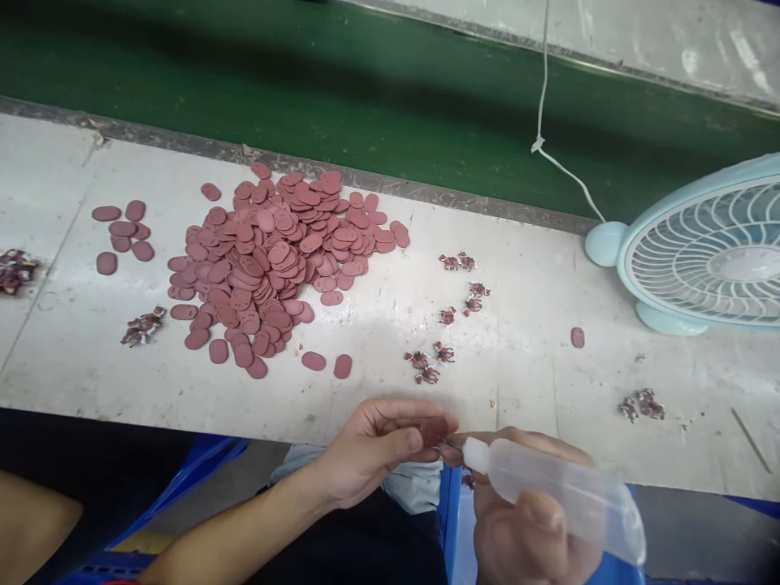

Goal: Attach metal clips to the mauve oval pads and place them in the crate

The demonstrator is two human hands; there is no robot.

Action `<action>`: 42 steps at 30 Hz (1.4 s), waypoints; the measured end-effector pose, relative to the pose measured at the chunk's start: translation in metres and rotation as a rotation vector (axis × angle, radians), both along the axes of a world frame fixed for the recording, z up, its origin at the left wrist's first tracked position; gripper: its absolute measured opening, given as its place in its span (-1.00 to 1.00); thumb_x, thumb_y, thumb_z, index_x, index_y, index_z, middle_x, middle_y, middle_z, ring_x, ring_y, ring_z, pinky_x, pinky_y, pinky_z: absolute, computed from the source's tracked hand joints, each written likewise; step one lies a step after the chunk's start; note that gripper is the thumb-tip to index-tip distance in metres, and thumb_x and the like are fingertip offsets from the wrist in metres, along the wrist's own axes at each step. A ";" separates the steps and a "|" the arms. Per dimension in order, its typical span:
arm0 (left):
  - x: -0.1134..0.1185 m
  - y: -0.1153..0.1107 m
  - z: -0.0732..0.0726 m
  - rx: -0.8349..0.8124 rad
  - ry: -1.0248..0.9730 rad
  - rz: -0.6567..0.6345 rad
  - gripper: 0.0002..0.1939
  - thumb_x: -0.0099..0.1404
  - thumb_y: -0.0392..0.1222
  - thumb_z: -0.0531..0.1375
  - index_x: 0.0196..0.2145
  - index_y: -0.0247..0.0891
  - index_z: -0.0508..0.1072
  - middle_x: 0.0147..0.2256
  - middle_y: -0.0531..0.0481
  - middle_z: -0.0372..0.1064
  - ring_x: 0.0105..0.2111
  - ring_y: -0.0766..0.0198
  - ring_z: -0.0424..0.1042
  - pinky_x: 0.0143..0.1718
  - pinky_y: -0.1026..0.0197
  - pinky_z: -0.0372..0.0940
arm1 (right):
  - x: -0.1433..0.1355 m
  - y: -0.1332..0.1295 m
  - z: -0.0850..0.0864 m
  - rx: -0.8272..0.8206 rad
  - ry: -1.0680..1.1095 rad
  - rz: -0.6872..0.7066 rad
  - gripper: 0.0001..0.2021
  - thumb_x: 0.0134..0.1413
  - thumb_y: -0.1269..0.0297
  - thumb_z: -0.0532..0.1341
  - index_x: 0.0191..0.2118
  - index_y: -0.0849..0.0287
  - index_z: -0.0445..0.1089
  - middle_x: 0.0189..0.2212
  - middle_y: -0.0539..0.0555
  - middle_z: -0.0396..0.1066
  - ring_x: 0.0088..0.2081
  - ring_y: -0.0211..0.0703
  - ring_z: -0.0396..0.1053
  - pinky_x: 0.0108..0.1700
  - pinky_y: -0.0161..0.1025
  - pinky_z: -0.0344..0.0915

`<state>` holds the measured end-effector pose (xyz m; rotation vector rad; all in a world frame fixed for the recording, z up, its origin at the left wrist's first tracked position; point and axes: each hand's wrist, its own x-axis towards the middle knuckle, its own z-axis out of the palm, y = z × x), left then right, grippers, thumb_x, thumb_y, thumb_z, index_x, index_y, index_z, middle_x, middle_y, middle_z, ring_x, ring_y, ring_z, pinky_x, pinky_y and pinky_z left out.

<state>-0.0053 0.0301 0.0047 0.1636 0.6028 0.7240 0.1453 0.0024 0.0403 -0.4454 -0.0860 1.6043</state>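
Left grip (pixel 366 455) pinches one disc (pixel 435 431); right grip (pixel 530 540) clasps a bottle (pixel 548 474), nozzle (pixel 475 455) at its edge. Beyond the left grip, many heaped discs (pixel 262 268) appear unworked.

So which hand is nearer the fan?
Right. The right hand, holding the bottle, is below and left of the fan in the picture; the left hand is farther left.

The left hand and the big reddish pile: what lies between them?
In the head view, two loose reddish ovals lie on the tabletop between the left hand and the pile.
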 end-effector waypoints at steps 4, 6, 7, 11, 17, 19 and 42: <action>-0.003 0.001 0.001 0.014 -0.048 0.008 -0.71 0.28 -0.20 0.37 -0.02 -0.19 0.62 0.00 -0.16 0.60 -0.03 0.15 0.60 -0.08 0.29 0.44 | 0.033 0.020 -0.022 0.156 0.425 -0.006 -0.49 0.02 -0.04 0.32 0.04 0.06 0.33 -0.46 0.02 0.32 -0.42 0.00 0.43 -0.73 -0.20 0.32; -0.004 0.001 0.001 0.026 -0.066 0.010 -0.71 0.30 -0.21 0.35 -0.02 -0.20 0.61 0.01 -0.16 0.60 -0.02 0.14 0.59 -0.07 0.29 0.43 | 0.062 0.028 -0.040 0.120 0.616 0.004 -0.50 0.08 -0.05 0.26 0.07 0.07 0.26 -0.47 -0.01 0.26 -0.41 -0.04 0.40 -0.70 -0.23 0.31; -0.005 0.002 0.002 0.030 -0.066 0.010 -0.71 0.31 -0.21 0.34 -0.01 -0.20 0.61 0.02 -0.16 0.59 -0.02 0.14 0.59 -0.07 0.29 0.43 | 0.078 0.031 -0.049 0.048 0.684 0.027 -0.53 0.12 -0.04 0.23 0.07 0.08 0.23 -0.47 -0.03 0.23 -0.40 -0.06 0.39 -0.66 -0.24 0.34; -0.010 0.002 0.001 0.038 -0.041 0.026 -0.71 0.34 -0.22 0.31 0.01 -0.21 0.60 0.01 -0.16 0.60 -0.02 0.16 0.59 -0.08 0.31 0.43 | 0.122 0.040 -0.075 -0.233 0.740 0.183 -0.71 0.26 0.07 0.10 -0.02 0.12 0.18 -0.54 -0.12 0.13 -0.47 -0.19 0.34 -0.60 -0.29 0.38; -0.025 0.005 -0.002 0.015 0.043 0.102 -0.74 0.34 -0.25 0.30 -0.02 -0.24 0.61 -0.01 -0.15 0.61 -0.04 0.16 0.60 -0.08 0.33 0.45 | 0.074 0.022 -0.047 -0.147 -0.443 -0.026 -0.78 0.25 0.26 0.23 -0.01 0.14 0.37 -0.56 -0.15 0.20 -0.64 -0.34 0.14 -0.76 -0.44 0.11; -0.029 0.007 -0.002 0.011 0.060 0.121 -0.74 0.34 -0.25 0.30 -0.02 -0.25 0.61 -0.01 -0.16 0.61 -0.05 0.17 0.60 -0.09 0.34 0.46 | 0.049 0.024 -0.037 -0.170 -0.924 -0.048 -0.81 0.17 0.35 0.32 -0.08 0.12 0.48 -0.51 -0.08 0.30 -0.57 -0.31 0.22 -0.63 -0.38 0.24; -0.022 0.003 0.002 0.190 0.192 0.163 -0.74 0.26 -0.25 0.38 -0.07 -0.17 0.62 -0.03 -0.09 0.62 -0.04 0.16 0.58 0.03 0.18 0.41 | 0.005 0.012 0.009 -0.064 -1.207 0.302 -0.81 0.22 0.33 0.34 -0.09 -0.10 0.57 -0.29 -0.02 0.57 -0.33 -0.25 0.51 -0.30 -0.34 0.50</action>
